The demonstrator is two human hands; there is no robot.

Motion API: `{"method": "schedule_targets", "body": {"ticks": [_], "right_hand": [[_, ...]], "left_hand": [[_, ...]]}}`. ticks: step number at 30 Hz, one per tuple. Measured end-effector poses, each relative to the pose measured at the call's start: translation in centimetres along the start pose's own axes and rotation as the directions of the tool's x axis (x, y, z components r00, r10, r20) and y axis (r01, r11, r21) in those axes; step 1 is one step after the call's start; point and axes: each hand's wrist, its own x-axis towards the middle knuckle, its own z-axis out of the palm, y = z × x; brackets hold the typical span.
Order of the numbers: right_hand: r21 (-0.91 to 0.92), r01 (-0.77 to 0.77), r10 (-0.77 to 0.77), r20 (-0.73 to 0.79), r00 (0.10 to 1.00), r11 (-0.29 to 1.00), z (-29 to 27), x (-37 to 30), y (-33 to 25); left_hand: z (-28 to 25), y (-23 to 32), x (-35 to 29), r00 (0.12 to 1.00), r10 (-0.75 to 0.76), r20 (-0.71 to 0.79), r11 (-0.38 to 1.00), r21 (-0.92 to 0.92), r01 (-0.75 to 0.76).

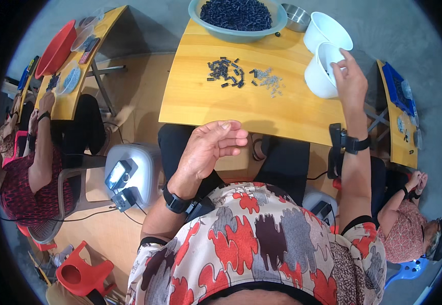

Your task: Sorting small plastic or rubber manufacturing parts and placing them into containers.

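My left hand (216, 145) hangs just off the table's near edge, fingers curled and thumb against the index finger; anything pinched there is too small to make out. On the right, my right hand (352, 81) is at the mouth of a white plastic cup (320, 81), its fingers bent over the rim and apart. A small dark bit shows inside that cup. Between the hands lie a loose pile of short black cylindrical pieces (223, 71) and a scatter of tiny clear pieces (269, 81), all on the yellow wooden table (190, 104).
A pale basin (196, 20) heaped with black pieces stands at the far edge, with a metal bowl (296, 18) and a second white cup (328, 31) beside it. People work at side tables left (99, 30) and right (403, 145). A grey stool (147, 157) holds black devices.
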Motion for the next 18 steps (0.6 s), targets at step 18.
{"method": "schedule_targets", "body": {"ticks": [18], "right_hand": [[0.148,0.194,-0.233,0.319,0.919,0.970,13.0,-5.6,-7.8]], "left_hand": [[-1.1,0.0,0.3,1.000,-0.004,-0.029,1.000,-0.026,0.003]]}}
